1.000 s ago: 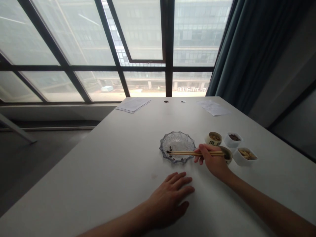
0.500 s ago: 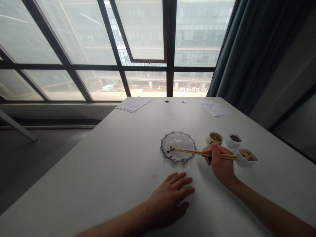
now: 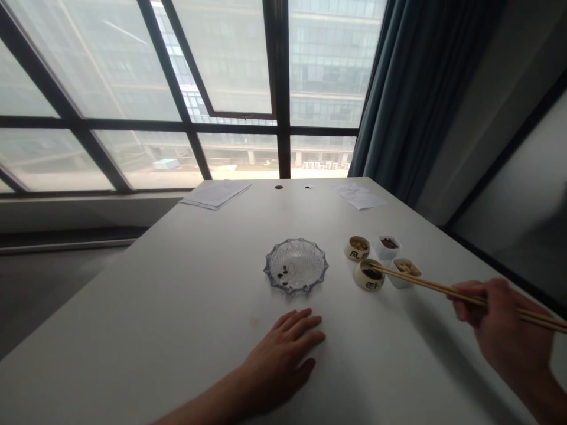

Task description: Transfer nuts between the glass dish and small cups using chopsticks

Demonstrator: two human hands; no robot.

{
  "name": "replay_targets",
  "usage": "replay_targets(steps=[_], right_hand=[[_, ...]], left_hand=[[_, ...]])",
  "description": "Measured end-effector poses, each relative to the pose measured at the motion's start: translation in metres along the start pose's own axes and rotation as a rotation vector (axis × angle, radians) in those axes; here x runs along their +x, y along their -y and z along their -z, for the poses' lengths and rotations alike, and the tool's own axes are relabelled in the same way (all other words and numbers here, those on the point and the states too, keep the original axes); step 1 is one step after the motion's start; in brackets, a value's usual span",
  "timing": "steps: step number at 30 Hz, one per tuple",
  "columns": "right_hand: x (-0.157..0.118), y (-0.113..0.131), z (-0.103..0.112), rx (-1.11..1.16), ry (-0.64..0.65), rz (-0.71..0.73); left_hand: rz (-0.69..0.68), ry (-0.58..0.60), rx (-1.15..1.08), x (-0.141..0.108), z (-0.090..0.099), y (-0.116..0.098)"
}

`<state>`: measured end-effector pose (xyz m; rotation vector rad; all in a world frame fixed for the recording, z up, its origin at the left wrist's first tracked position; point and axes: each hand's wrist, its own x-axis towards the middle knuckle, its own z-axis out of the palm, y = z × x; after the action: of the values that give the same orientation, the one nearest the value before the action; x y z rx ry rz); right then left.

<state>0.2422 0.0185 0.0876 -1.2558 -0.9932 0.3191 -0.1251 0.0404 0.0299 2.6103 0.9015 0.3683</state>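
"In the head view, what was your right hand doing?"

"My right hand (image 3: 509, 321) was closed around a pair of wooden chopsticks (image 3: 436, 287), fingers pressed against them. I held them out to the left, at a slant, hand higher than the table (image 3: 199, 307)."

"Where were their tips?"

"Together, at the mouth of the nearer cream bowl (image 3: 368, 284), which had dark writing on its side and dark contents. The tips were too small for me to tell whether they gripped anything."

"And your left hand?"

"My left hand (image 3: 283, 354) lay palm down on the table, holding nothing, its fingers slightly apart. It was near the glass dish (image 3: 312, 268), without touching it."

"What was in that dish?"

"A few small dark pieces (image 3: 284, 283), gathered toward the left and the edge nearest me. The dish stood to the left of the bowls, well apart from the chopsticks."

"What else stood by the nearer bowl?"

"The farther cream bowl (image 3: 351, 255) was just behind it, with brownish pieces inside. To the right were two white containers: the back container (image 3: 386, 254) held dark reddish pieces, and the front container (image 3: 400, 283) held pale yellowish ones. The chopsticks passed across the front one; I couldn't tell whether they touched it."
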Motion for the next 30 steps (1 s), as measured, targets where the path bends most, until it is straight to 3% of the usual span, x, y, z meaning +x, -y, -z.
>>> replay_targets(steps=[3,8,14,18,22,27,30], right_hand=[[-0.002,-0.013,0.008,0.033,0.013,-0.151],[-0.004,-0.021,0.009,0.092,0.049,-0.238],[-0.008,-0.024,0.016,0.077,0.033,-0.253],[-0.008,-0.011,0.010,0.114,0.089,-0.176],[0.000,0.024,-0.029,0.124,0.283,-0.058],[0.013,0.052,-0.116,0.039,0.654,-0.042],[0.016,0.055,-0.163,-0.089,0.775,0.031]], left_hand=[[-0.004,-0.001,0.016,-0.001,-0.001,0.002],[-0.007,-0.007,0.028,-0.001,-0.003,0.004],[0.014,0.022,0.042,0.000,-0.003,0.005],[0.021,0.045,0.045,0.000,-0.001,0.004],[0.023,0.052,0.043,0.002,0.000,0.003],[0.029,0.051,0.034,0.002,-0.001,0.002],[0.032,0.058,0.023,0.001,0.000,0.000]])
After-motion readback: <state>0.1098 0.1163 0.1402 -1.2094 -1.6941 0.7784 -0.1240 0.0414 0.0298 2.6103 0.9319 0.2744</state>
